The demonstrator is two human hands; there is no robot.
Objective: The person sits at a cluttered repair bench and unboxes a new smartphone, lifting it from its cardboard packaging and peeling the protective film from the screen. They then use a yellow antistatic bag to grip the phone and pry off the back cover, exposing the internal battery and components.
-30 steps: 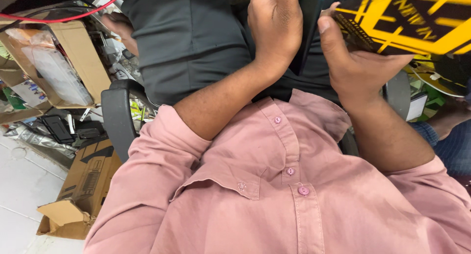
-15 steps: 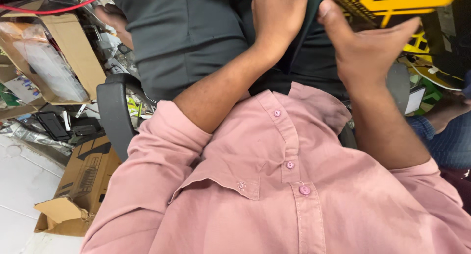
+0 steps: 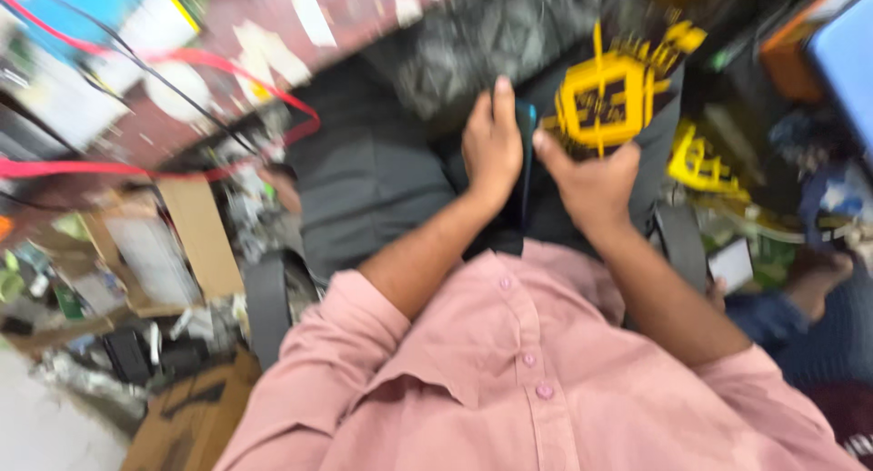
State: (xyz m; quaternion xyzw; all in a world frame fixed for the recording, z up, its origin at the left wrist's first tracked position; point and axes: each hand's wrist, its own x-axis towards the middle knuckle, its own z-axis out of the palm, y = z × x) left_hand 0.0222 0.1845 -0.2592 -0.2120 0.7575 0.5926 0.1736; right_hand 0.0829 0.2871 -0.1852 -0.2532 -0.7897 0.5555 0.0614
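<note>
1. The flat black packet with yellow geometric print (image 3: 611, 98) sits over the person's lap, above grey trousers (image 3: 364, 185).
2. It looks light, thin and somewhat stiff, probably slick-surfaced; the edges seem the safest place to hold it.
3. The right hand (image 3: 593, 175) pinches its lower edge, thumb on top.
4. The left hand (image 3: 491, 144) lies beside it, fingers together against a dark slim object (image 3: 526, 153); its grasp is unclear in the blur.
5. A brown cardboard box (image 3: 186, 416) lies lower left.
</note>
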